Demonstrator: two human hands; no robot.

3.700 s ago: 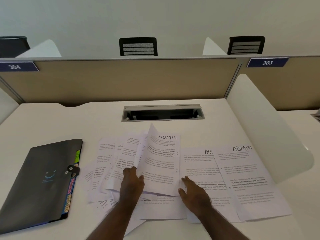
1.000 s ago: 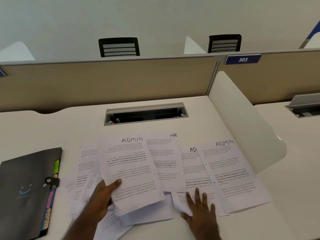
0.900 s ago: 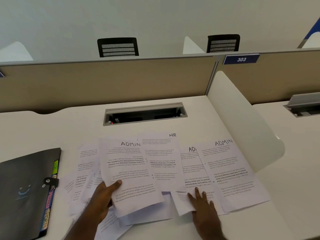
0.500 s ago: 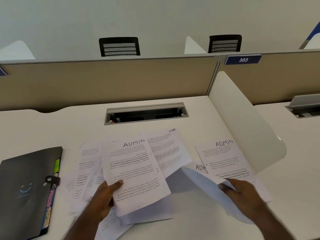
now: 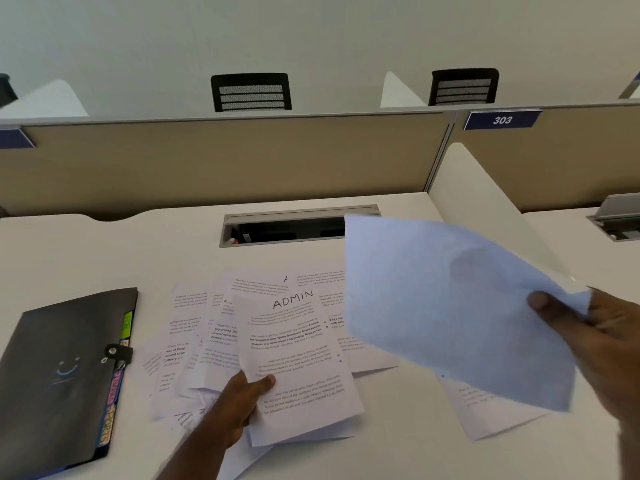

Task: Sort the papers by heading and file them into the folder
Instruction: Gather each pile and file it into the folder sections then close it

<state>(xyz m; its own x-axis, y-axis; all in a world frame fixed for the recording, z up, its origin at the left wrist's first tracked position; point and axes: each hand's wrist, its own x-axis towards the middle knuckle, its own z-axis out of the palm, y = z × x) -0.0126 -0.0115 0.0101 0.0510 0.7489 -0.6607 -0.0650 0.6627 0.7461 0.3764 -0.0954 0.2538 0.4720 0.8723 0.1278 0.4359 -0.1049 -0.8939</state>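
Note:
My left hand (image 5: 239,408) grips the lower left corner of a printed sheet headed ADMIN (image 5: 294,362), held just above a loose spread of printed papers (image 5: 194,344) on the white desk (image 5: 86,251). My right hand (image 5: 599,344) pinches the right edge of another sheet (image 5: 443,306), lifted in the air with its blank back facing me and blurred by motion. One more sheet (image 5: 481,407) lies flat under the lifted one. A dark expanding folder (image 5: 52,375) with coloured index tabs and a snap strap lies shut at the left.
A cable hatch (image 5: 291,228) is sunk into the desk behind the papers. A beige partition (image 5: 225,161) closes the back, and a white curved divider (image 5: 485,206) stands at the right. Two black chair backs show beyond the partition.
My right hand has picked an ADMIN sheet off the desk and swung it up and over to the right, blank side toward me. My left hand keeps hold of its ADMIN sheet.

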